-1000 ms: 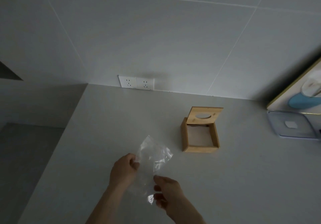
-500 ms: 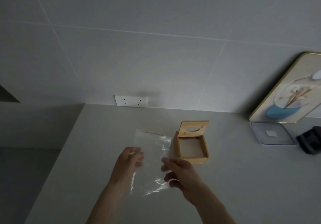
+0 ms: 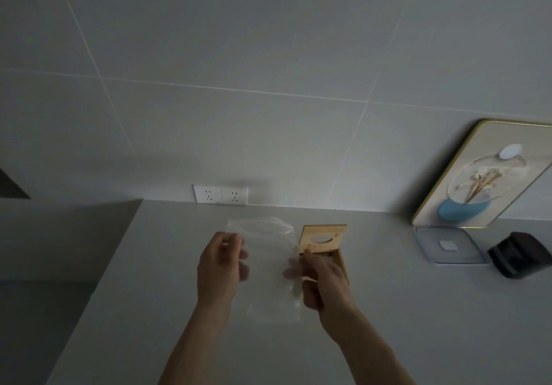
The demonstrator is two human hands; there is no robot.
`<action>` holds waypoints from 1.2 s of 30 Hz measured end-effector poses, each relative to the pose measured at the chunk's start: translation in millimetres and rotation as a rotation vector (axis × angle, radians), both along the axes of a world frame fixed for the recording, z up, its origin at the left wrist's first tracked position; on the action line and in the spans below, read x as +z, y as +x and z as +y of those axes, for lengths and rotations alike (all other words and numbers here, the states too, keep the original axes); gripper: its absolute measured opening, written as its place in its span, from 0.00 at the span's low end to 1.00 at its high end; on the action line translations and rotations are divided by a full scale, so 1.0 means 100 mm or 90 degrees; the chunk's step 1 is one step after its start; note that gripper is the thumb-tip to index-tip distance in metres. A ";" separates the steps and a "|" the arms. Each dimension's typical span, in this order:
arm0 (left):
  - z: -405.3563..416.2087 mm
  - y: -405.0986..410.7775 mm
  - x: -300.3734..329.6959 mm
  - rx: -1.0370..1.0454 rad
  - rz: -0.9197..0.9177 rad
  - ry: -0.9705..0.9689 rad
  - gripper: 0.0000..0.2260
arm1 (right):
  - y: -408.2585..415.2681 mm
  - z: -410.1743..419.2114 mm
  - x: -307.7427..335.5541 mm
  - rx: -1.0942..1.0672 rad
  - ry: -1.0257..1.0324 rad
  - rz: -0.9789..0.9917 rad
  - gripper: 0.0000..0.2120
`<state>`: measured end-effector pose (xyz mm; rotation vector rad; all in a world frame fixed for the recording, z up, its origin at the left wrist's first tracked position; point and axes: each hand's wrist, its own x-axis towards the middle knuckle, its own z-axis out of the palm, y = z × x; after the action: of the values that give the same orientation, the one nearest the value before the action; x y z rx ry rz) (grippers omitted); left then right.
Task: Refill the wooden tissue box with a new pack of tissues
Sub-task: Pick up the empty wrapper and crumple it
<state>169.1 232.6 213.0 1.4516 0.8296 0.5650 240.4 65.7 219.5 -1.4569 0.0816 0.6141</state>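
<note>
A small wooden tissue box (image 3: 325, 242) stands on the pale counter with its lid, which has an oval slot, tipped up at the back. Its inside is mostly hidden behind my right hand. Both hands hold a clear, empty-looking plastic bag (image 3: 265, 262) stretched flat between them, just left of the box. My left hand (image 3: 222, 260) pinches the bag's left edge. My right hand (image 3: 319, 280) grips the right edge, in front of the box. No pack of tissues is in view.
A double wall socket (image 3: 220, 194) sits at the counter's back edge. At the right a framed picture (image 3: 484, 175) leans on the tiled wall, above a clear lidded container (image 3: 448, 245) and a dark object (image 3: 519, 254). The counter's left edge (image 3: 98, 283) drops off.
The hands have lifted and spread the crumpled bag flat between them, moving it toward the box. The head view has tilted up, which brings the picture and dark object into sight.
</note>
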 end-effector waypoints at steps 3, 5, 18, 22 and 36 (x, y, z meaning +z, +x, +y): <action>0.02 -0.03 0.03 0.026 -0.004 0.006 0.09 | -0.02 -0.03 0.01 0.001 -0.028 -0.020 0.18; 0.02 -0.07 0.06 -0.011 -0.010 0.031 0.09 | -0.08 -0.05 0.00 0.079 -0.059 -0.043 0.18; -0.08 -0.30 -0.17 -0.132 0.219 0.130 0.13 | -0.20 -0.25 0.02 0.062 -0.142 -0.046 0.10; -0.15 -0.32 0.02 -0.231 0.153 -0.127 0.14 | -0.24 -0.36 0.02 0.058 -0.121 -0.023 0.12; -0.53 -0.25 -0.20 -0.151 0.035 -0.150 0.14 | -0.27 -0.62 -0.14 -0.175 0.122 0.197 0.05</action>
<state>144.4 179.1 193.2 1.3286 0.7275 0.2398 212.9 3.8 205.1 -1.1325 0.4461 0.5990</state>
